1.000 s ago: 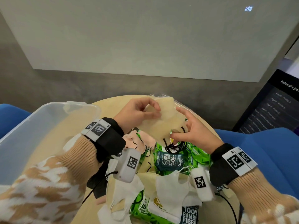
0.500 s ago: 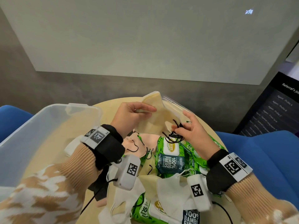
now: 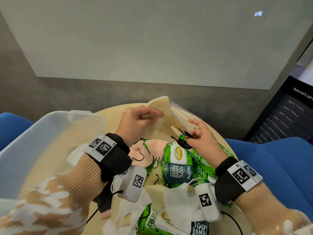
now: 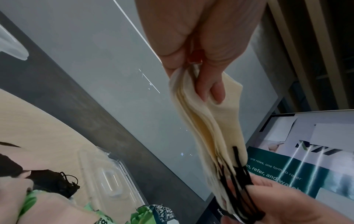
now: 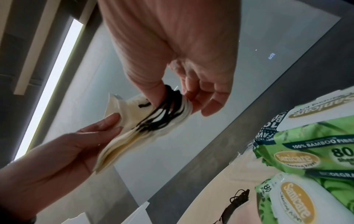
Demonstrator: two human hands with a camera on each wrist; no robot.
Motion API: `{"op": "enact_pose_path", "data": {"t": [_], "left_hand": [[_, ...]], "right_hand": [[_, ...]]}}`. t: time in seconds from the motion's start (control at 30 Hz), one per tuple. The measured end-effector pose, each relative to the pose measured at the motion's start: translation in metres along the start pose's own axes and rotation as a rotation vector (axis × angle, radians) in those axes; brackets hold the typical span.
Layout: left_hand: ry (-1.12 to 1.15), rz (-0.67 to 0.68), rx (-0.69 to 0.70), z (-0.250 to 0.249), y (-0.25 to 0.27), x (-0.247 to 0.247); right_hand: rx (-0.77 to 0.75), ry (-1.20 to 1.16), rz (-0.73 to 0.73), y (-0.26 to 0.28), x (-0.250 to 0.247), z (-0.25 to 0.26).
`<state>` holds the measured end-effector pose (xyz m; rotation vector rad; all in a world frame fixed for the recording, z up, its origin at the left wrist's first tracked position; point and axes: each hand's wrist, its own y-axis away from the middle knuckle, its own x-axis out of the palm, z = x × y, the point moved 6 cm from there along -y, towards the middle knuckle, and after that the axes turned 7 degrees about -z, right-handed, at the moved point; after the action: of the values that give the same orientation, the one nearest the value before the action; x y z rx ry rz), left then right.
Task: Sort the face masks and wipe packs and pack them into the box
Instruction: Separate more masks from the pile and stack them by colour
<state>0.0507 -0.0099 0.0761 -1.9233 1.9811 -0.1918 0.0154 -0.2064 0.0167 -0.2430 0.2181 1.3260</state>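
The clear box (image 3: 50, 133) sits empty at left of the frame. At centre, my left hand (image 3: 135, 122) pinches a cream mask stack (image 3: 162, 119); my right hand (image 3: 203, 141) pinches its black loops (image 3: 183, 141), which may snag, fanning the stack.

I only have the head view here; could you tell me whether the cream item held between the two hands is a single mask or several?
Observer: Several. The left wrist view shows the cream masks as a layered stack, edges fanned apart.
Operator: Thank you. How does the left hand hold them?
Observer: The left hand pinches the stack's upper end; its fingers lie flat on one face.
Operator: And the right-hand grip?
Observer: In the right wrist view the right hand pinches the lower end, with its thumb through the bunched black ear loops.
Operator: Anything behind the packs?
Observer: A black mask lies on the table beside the green wipe packs.
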Motion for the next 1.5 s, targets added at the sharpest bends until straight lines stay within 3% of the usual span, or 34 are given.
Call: {"op": "enact_pose_path", "data": {"t": [0.2,0.3,0.47,0.57,0.73,0.9,1.17,1.37,1.5], "left_hand": [[0.006,0.023,0.017,-0.008,0.000,0.008],[0.020,0.028,0.028,-0.011,0.000,0.010],[0.005,0.021,0.034,-0.008,-0.003,0.006],[-0.006,0.034,0.018,-0.005,-0.004,0.005],[-0.068,0.226,-0.077,0.004,-0.005,0.010],[-0.138,0.510,-0.082,-0.001,0.006,0.032],[-0.485,0.734,0.009,-0.003,0.021,0.038],[-0.524,0.727,0.094,-0.001,0.020,0.047],[-0.446,0.746,0.023,0.000,0.018,0.041]], "right_hand": [[0.019,-0.114,-0.027,0.003,0.003,0.005],[0.007,-0.047,-0.010,0.004,0.006,0.005],[0.114,-0.019,-0.112,-0.005,-0.003,-0.009],[0.096,0.085,-0.055,-0.006,-0.009,-0.004],[0.015,-0.084,0.143,0.004,-0.009,0.025],[-0.114,-0.085,0.059,0.003,0.003,0.044],[-0.133,0.012,-0.133,-0.011,-0.013,0.039],[-0.144,0.089,-0.074,-0.005,0.000,0.037],[-0.109,0.089,0.023,-0.005,0.001,0.031]]}}
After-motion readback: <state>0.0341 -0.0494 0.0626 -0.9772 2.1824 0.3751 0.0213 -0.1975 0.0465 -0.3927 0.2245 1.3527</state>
